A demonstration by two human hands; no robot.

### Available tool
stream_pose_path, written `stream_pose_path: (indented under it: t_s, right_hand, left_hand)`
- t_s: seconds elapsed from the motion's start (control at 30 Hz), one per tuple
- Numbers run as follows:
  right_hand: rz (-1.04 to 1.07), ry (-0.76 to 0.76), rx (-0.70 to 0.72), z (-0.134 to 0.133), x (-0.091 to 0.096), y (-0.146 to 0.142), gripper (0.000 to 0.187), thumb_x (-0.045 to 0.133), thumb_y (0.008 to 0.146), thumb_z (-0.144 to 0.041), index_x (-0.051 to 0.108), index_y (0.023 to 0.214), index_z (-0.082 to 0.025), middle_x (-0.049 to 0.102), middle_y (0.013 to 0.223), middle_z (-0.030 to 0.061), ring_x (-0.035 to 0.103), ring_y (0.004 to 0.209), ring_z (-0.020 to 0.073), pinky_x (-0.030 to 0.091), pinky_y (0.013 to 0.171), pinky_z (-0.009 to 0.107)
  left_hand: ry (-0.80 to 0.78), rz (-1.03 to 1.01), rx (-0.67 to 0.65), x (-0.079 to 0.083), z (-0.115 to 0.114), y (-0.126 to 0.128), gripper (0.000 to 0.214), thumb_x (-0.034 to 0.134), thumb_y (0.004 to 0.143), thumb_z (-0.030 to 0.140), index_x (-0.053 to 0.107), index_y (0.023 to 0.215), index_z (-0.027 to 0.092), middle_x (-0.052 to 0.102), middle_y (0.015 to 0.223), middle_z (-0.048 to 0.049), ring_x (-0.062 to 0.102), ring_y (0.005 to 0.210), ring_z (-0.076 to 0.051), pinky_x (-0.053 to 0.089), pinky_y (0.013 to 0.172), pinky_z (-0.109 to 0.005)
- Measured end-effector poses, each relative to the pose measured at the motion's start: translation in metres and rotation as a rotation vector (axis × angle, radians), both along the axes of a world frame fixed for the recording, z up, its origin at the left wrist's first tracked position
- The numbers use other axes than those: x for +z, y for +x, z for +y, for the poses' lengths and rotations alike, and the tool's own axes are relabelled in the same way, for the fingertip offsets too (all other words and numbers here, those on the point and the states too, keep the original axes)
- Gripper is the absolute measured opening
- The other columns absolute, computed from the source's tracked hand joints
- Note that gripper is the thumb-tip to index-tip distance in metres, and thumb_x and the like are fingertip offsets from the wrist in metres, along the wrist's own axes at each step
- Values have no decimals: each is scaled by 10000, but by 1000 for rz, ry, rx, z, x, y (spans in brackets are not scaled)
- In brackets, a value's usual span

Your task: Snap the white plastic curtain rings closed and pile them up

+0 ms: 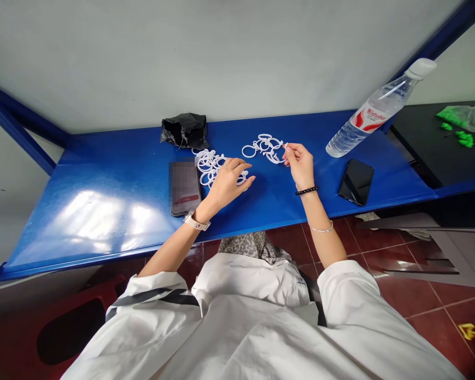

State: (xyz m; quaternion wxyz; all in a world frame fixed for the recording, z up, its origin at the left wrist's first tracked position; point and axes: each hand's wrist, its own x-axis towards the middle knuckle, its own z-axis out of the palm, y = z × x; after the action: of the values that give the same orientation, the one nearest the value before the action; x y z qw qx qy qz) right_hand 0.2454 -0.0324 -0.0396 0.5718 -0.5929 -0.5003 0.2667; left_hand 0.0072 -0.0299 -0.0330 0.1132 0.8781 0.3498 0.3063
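**Ring sorting at blue bench: both hands engaged**

The right hand (300,162) has its fingertips pinched together on a single white ring (283,151), at the 3 o'clock edge of the right cluster (263,145) of loose rings. The ring is barely lifted off the blue table (114,184). The left hand (227,182) lies with its fingers spread and unclenched over the 4 o'clock side of the left heap (206,162) of rings, touching it without gripping any piece.

Judgement: the rings look light and apt to snag on one another. The pinched one is best drawn clear slowly and low over the surface, with the flat left hand steadying the heap.

Containers:
- Water bottle (374,113), at 2 o'clock from the right hand: capped, leaning against the frame, and appears to hold clear water.
- Black bag (184,130), at 12 o'clock from the left heap: crumpled, contents not visible.
- Clear bag (465,116), on the dark surface at far 3 o'clock: holds green pieces, with a few more lying loose beside it.

Two phones lie flat, one (185,187) just beside the left hand and one (356,181) near the bottle.
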Motion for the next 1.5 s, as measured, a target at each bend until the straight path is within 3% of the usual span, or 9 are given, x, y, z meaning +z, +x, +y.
stream_pose_path:
  t_s: [0.2,0.4,0.53,0.7,0.8,0.93,1.03,1.2,1.5]
  right_hand:
    - [-333,-153,36,-4,0,-2,230,574,931,-359,700,948,-167,724,787,49,665,687,186,508,647,298]
    - [-603,-209,-47,-10,9,-4,246,515,926,-250,747,931,-168,743,778,73,675,750,228,448,673,307]
    - [-525,-178,42,-10,11,-2,295,480,941,-244,758,896,-157,729,776,67,649,734,208,439,676,297]
    - [-272,-81,500,-13,15,-14,345,521,968,-431,741,970,-165,666,757,28,595,692,162,455,631,270]
    - [-180,-34,649,-17,18,-24,402,569,951,-555,724,960,-184,650,768,25,608,727,166,488,651,275]
    - [-112,21,663,-20,20,-30,458,589,926,-642,709,930,-200,678,830,36,634,755,174,538,718,306]
    - [-99,33,685,-22,21,-30,457,598,924,-639,710,936,-196,713,920,54,654,776,176,554,746,316]
    - [-155,68,730,-26,24,-30,407,623,930,-584,712,984,-191,720,873,42,642,753,166,533,719,294]
    - [-365,144,751,-28,27,-30,437,724,821,-607,697,1011,-214,720,937,48,612,789,190,515,778,338]
  left_hand:
    - [-38,29,-13,0,-1,1,297,576,991,324,671,1196,132,690,1141,-137,612,1071,-283,522,948,-442]
    - [-34,41,-29,0,-1,2,294,593,979,299,678,1193,116,698,1129,-135,615,1056,-280,527,929,-429]
    - [-76,24,-38,2,-2,2,290,588,980,301,682,1194,129,699,1141,-133,618,1067,-277,525,941,-435]
    - [-212,-126,-57,8,-5,2,279,575,991,343,718,1149,163,732,1116,-106,652,1042,-248,521,975,-418]
    - [-427,-266,-91,13,-6,2,382,563,992,436,716,1197,152,751,1133,-114,688,1037,-245,550,930,-379]
    - [-716,-441,-183,17,-7,3,579,610,941,565,650,1331,140,744,1213,-135,708,1094,-266,571,924,-361]
    - [-822,-519,-240,16,-8,5,635,642,906,604,652,1320,123,763,1156,-135,737,998,-244,587,892,-352]
    - [-810,-583,-233,15,-10,6,536,678,893,568,702,1218,141,786,1055,-109,746,894,-205,604,808,-311]
    - [-716,-652,-239,13,-13,8,454,729,874,519,722,1160,167,786,1051,-112,759,942,-225,616,817,-320]
